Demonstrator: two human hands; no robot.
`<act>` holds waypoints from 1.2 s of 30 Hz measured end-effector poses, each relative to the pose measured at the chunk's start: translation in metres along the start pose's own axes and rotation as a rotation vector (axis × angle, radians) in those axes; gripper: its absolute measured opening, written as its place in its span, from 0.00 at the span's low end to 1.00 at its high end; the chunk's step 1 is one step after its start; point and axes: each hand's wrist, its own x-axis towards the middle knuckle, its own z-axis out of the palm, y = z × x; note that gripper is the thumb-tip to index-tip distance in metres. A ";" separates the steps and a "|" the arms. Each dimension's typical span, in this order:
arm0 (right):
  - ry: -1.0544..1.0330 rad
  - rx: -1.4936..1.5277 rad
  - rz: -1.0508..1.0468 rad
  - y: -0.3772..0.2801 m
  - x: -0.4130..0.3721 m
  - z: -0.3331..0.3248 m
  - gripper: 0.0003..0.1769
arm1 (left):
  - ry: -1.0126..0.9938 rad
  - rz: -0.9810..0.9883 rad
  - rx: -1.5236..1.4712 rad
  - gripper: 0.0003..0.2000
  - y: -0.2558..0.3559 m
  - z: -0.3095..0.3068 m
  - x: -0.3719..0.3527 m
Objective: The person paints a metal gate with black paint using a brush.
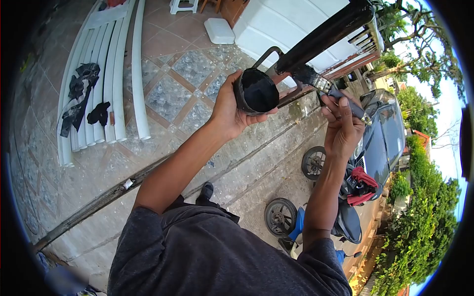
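My left hand (pixel 228 111) is wrapped around a round cup (pixel 260 93) whose inside is coated with black paint, its mouth tilted toward me. In my right hand (pixel 340 126) is a paintbrush (pixel 351 102), gripped by its handle between thumb and fingers. Its paint-blackened bristles are right at the lower end of a dark metal pole (pixel 323 37). Much of that pole is glossy black, while a reddish-brown patch shows near its end. A bent metal bar (pixel 267 55) sticks out beside the pole, just above the cup.
Long white pipes (pixel 118 74) lie on the tiled floor at left, with black-stained rags (pixel 81 91) on them. A white basin (pixel 219 31) sits by a white panel (pixel 276 24). Motorbikes (pixel 280 217) and a dark car (pixel 382 128) stand at right.
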 end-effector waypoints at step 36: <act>-0.595 -1.561 -0.394 -0.003 0.080 0.152 0.10 | 0.012 -0.085 -0.079 0.32 0.041 -0.061 -0.051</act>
